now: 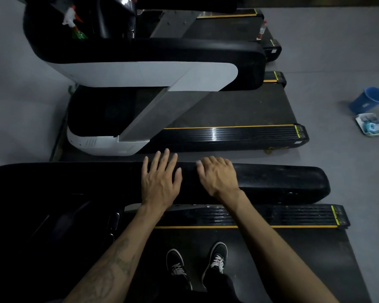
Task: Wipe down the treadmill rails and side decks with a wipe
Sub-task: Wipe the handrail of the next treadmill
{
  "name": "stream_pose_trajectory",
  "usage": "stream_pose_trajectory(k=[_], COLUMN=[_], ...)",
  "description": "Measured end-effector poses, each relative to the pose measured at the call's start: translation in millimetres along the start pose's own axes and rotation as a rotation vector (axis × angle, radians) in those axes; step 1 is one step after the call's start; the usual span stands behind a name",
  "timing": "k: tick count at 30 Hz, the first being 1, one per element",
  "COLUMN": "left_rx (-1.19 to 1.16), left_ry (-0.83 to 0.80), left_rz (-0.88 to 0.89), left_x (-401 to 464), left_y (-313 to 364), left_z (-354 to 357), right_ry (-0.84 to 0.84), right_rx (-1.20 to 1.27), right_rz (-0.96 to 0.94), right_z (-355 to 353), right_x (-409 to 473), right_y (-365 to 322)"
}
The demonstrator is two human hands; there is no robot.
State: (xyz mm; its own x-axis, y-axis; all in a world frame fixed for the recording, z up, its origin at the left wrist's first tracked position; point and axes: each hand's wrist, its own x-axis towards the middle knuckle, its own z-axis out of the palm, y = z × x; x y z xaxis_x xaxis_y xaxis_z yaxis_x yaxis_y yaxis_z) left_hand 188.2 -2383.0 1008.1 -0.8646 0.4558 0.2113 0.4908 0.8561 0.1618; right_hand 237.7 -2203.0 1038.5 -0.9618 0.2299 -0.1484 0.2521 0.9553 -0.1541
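Head view: both hands rest on the rail (271,182), left hand (160,182) flat, right hand (217,176) curled, wipe unseen; rail's long axis runs 9-to-3 o'clock.

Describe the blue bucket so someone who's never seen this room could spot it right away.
Start at the nearest treadmill's black handrail, then look past its end to the grey floor at far right. The blue bucket stands there, beside a small white tray; it is the only tall round container.

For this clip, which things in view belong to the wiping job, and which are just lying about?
Job: left hand flat on the black rail; right hand, fingers curled on the same rail; side deck. No wipe is visible.

Lying about: blue bucket, white tray, both on the floor; neighbouring treadmill.
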Motion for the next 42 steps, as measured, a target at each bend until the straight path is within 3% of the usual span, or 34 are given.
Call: stream_pose_trajectory(k=[5,12,20,26,33,38,42], left_rx=[0.001,-0.001,0.013,0.021,0.025,0.028,0.028], left_ry=[0.004,0.017,0.000,0.000,-0.011,0.001,0.003], left_rz=[-0.012,-0.002,0.021,0.034,0.021,0.030,0.034], left_x=[0,-2,-1,-2,-1,-1,-2], left_y=[1,2,1,0,1,1,1], left_z=[2,-1,-2,-2,-2,-3,-3], right_ry=[0.074,0.006,0.113,0.101,0.224,0.200,0.230], right_rx=[0.009,0.098,0.080,0.078,0.125,0.076,0.075], right_rz=[0.069,-0.047,0.052,-0.080,0.093,-0.031,0.057], right_z=[7,5,29,26,43,39,41], right_x=[-26,-16,-51,-32,-65,-47,-53], right_y=[-13,-7,-12,1,-14,-6,5])
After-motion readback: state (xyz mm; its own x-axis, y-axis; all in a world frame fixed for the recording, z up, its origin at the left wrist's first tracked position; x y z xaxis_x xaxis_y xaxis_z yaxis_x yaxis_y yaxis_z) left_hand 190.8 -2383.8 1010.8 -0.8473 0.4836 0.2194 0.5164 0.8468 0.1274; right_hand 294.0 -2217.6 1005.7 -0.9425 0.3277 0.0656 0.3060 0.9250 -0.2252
